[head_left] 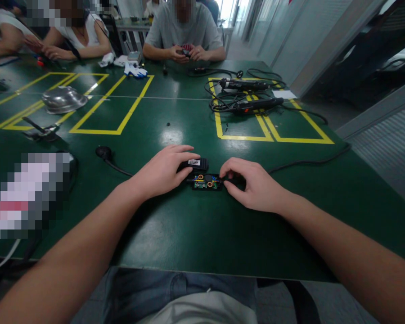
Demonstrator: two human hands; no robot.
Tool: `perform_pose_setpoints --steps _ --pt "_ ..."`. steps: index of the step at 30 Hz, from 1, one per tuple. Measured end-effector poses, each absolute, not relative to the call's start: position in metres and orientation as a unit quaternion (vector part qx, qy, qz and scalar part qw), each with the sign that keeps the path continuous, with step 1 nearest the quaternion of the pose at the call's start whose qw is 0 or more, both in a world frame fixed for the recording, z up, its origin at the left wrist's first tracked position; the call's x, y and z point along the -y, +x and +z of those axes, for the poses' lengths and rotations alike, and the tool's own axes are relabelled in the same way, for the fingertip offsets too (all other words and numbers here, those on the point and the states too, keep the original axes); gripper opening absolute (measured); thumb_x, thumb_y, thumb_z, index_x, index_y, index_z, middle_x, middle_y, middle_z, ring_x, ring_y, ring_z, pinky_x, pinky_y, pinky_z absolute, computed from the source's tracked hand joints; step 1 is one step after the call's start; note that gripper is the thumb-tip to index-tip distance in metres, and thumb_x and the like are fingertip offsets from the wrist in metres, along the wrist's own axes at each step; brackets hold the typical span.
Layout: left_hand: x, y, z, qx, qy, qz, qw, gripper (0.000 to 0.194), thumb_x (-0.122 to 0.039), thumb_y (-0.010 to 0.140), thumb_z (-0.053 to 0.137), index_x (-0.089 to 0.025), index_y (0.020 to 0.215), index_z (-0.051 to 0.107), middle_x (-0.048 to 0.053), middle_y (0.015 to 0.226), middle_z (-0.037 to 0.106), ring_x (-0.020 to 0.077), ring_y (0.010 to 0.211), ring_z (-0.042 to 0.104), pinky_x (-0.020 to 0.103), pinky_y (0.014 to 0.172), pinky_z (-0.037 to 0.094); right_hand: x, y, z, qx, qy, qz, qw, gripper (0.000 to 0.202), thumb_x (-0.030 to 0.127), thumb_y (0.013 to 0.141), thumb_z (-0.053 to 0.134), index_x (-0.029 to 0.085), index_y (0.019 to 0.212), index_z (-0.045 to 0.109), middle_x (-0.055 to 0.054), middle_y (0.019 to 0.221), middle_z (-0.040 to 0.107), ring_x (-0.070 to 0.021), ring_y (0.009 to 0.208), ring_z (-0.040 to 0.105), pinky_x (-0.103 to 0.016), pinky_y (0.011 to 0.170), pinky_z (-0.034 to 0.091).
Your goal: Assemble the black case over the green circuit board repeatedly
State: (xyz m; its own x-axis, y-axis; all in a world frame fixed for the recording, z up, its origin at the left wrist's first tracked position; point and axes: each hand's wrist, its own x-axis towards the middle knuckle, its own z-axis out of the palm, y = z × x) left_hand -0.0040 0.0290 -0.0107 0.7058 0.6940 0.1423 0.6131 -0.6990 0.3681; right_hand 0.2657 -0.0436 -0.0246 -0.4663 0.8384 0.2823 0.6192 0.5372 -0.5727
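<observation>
A small black case bottom [206, 188] lies on the green table with its circuit board [200, 183] facing up; copper-coloured coils and coloured wires show on it. Right behind it is a black ribbed cover [203, 164] with a white label. My left hand [165, 173] has its fingers and thumb around the left part of this cover, hiding that end. At the case's right end, my right hand [251, 184] pinches the black cable [225, 179] between thumb and fingers. A cable with a black plug [103, 153] runs out to the left under my left hand.
Black power screwdrivers [256, 104] with coiled cords lie at the back right inside yellow tape. A metal bowl [63, 100] and a clamp-like tool [42, 129] are on the left. White-blue gloves [135, 70] lie farther back. Other people sit across the table, one handling a small dark object.
</observation>
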Motion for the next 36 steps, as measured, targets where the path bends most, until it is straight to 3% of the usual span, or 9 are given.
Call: perform_pose_setpoints --steps 5,12,15,21,27,36 --pt "-0.025 -0.001 -0.002 -0.377 0.904 0.131 0.153 0.039 -0.027 0.102 0.069 -0.017 0.139 0.075 0.013 0.134 0.08 0.0308 0.125 0.072 0.049 0.115 0.054 0.047 0.269 -0.026 0.821 -0.458 0.215 0.264 0.038 0.013 0.073 0.062 0.025 0.107 0.049 -0.005 0.098 0.061 -0.0239 0.084 0.06 -0.039 0.075 0.05" --pt "-0.008 0.002 0.008 -0.278 0.926 0.17 0.19 0.034 -0.027 0.1 0.073 -0.019 0.133 0.077 0.009 0.128 0.081 0.0267 0.12 0.071 0.043 0.11 0.055 0.048 0.268 -0.029 0.825 -0.445 0.19 0.29 0.061 0.02 0.082 0.068 0.024 0.138 0.045 -0.011 0.121 0.062 -0.0269 0.095 0.063 -0.044 0.085 0.055" --pt "-0.006 0.003 0.006 -0.261 0.934 0.133 0.203 0.03 -0.026 0.101 0.073 -0.019 0.13 0.078 0.009 0.127 0.081 0.0266 0.117 0.071 0.043 0.109 0.055 0.048 0.265 -0.029 0.831 -0.438 0.189 0.285 0.052 0.024 0.087 0.071 0.024 0.136 0.053 -0.011 0.12 0.066 -0.0265 0.094 0.065 -0.043 0.084 0.057" --pt "-0.007 0.004 0.006 -0.272 0.934 0.107 0.206 0.028 -0.027 0.102 0.074 -0.02 0.129 0.077 0.008 0.123 0.08 0.0264 0.115 0.072 0.04 0.104 0.054 0.043 0.265 -0.032 0.838 -0.419 0.189 0.294 0.02 0.032 0.097 0.077 0.024 0.114 0.069 -0.01 0.111 0.075 -0.0283 0.101 0.071 -0.043 0.088 0.058" --pt "-0.002 0.01 0.01 -0.286 0.94 0.08 0.17 0.025 -0.026 0.102 0.074 -0.02 0.126 0.078 0.008 0.115 0.079 0.0251 0.103 0.072 0.038 0.094 0.055 0.038 0.269 -0.032 0.828 -0.429 0.217 0.29 0.021 0.034 0.093 0.085 0.025 0.11 0.074 -0.008 0.108 0.078 -0.0286 0.101 0.073 -0.045 0.09 0.058" --pt "0.002 0.013 0.013 -0.278 0.949 0.061 0.132 0.02 -0.024 0.103 0.072 -0.017 0.121 0.077 0.01 0.113 0.078 0.0251 0.099 0.069 0.038 0.092 0.054 0.041 0.266 -0.029 0.832 -0.438 0.206 0.27 0.023 0.028 0.093 0.085 0.023 0.111 0.073 -0.008 0.108 0.077 -0.0269 0.098 0.074 -0.042 0.088 0.059"
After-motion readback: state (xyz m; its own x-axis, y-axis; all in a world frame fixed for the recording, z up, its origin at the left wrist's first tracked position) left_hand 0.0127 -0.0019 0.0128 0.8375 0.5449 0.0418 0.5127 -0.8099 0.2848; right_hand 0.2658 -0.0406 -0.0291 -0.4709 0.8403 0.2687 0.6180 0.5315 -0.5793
